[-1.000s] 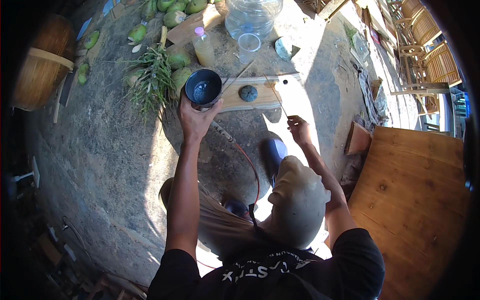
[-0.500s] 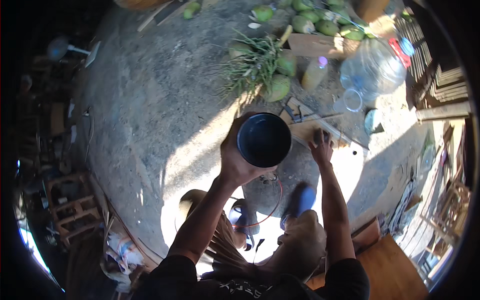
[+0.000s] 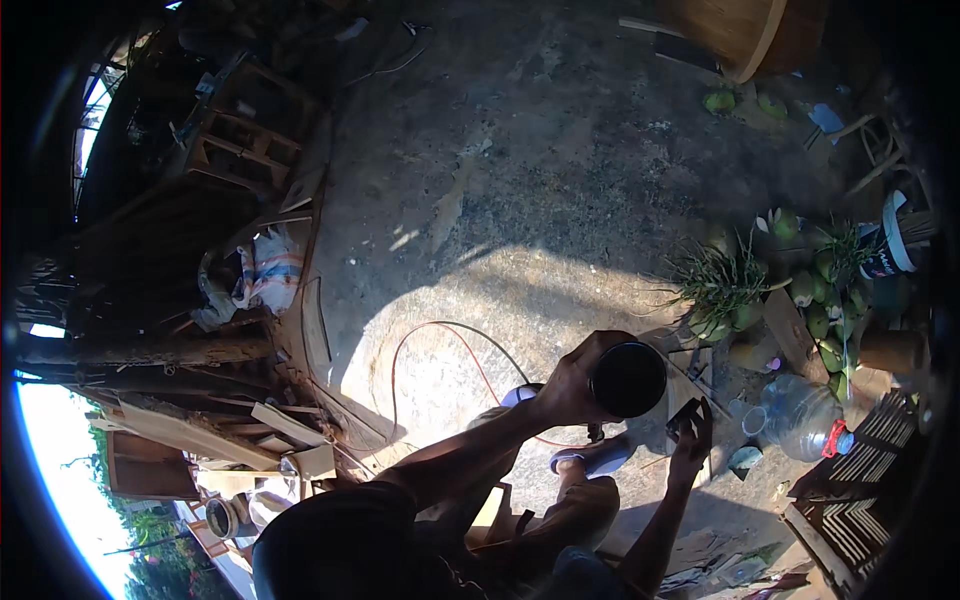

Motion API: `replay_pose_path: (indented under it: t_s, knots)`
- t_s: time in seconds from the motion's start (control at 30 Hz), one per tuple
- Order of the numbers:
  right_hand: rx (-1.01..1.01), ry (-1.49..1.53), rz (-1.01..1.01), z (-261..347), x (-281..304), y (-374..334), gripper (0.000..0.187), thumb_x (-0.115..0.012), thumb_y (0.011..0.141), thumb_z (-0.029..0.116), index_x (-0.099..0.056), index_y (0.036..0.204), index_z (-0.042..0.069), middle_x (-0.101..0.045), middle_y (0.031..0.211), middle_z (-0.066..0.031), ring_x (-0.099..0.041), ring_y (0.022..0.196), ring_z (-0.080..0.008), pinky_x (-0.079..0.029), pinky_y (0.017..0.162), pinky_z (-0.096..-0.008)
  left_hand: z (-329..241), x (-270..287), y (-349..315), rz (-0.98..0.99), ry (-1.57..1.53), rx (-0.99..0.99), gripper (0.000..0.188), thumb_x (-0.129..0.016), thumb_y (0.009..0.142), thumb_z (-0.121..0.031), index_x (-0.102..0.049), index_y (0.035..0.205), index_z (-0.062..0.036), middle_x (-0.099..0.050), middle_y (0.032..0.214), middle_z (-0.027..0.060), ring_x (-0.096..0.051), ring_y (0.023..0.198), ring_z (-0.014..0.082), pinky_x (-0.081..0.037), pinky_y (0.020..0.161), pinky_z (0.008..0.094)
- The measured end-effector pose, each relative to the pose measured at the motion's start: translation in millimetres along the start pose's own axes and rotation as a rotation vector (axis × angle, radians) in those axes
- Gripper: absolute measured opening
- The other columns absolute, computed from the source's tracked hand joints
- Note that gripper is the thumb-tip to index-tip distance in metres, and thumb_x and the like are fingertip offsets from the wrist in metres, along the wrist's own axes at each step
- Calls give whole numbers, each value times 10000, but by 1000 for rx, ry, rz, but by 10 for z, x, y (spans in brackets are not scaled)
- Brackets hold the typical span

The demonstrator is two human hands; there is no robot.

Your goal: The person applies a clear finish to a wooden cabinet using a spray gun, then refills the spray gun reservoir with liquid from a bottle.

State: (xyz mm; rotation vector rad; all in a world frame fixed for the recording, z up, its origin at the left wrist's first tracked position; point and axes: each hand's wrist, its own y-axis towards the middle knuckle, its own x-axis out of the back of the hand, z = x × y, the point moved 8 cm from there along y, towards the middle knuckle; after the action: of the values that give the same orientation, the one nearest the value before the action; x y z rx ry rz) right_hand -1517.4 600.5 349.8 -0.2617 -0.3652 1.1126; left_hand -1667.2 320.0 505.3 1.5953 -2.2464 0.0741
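Note:
My left hand (image 3: 572, 385) is wrapped round the side of a black cup-like round container (image 3: 628, 380), its round face turned up toward me. How deep it is cannot be seen in the dark. To its right and a little lower, my right hand (image 3: 690, 445) has its fingers closed on a small dark object (image 3: 683, 416), too shaded to name. This hand is apart from the container, over some thin wooden boards (image 3: 692, 372) on the ground.
Green coconuts (image 3: 818, 320) and a bunch of green stalks (image 3: 720, 275) lie at the right, near a large clear plastic jug (image 3: 800, 415). A red and dark cable (image 3: 400, 350) loops across the concrete floor (image 3: 560, 170). Wooden planks (image 3: 200, 435) are piled at the left.
The view has swung left, so the coconuts and jug now appear farther right. My left hand still holds the black container. My right hand has come up from the boards with the small dark object.

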Motion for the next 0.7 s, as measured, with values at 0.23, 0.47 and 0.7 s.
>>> replay_pose_path:
  t_s: [0.23,0.47,0.7]
  knots:
    - [735,-347,533,4267,-1314,-1154,689,-783,865,205,-547,1481,4,-594,1434,-208,-683,1182,-307,-593,935,-391,-1362,1488,-411,-135,58,78,978,-995,658,-277,-493,1465,-44,-590,1413,193,-634,1291,383,-554,1070,468]
    - [1317,-790,1158,6281,-3531,-3376,718,-835,773,171,-616,1456,147,-556,1452,-183,-619,1241,-389,-556,1013,-480,-2526,3196,-1302,-549,80,200,1028,-934,679,-284,-427,1531,-9,-584,1356,239,-637,1235,435,-565,1008,470]
    - [1710,-858,1617,6148,-5045,-5504,703,-784,824,199,-576,1494,175,-537,1433,-201,-599,1211,-426,-537,1018,-511,-3177,4647,-3124,-1108,277,237,913,-923,718,-320,-491,1445,25,-609,1248,229,-661,1125,429,-565,912,476]
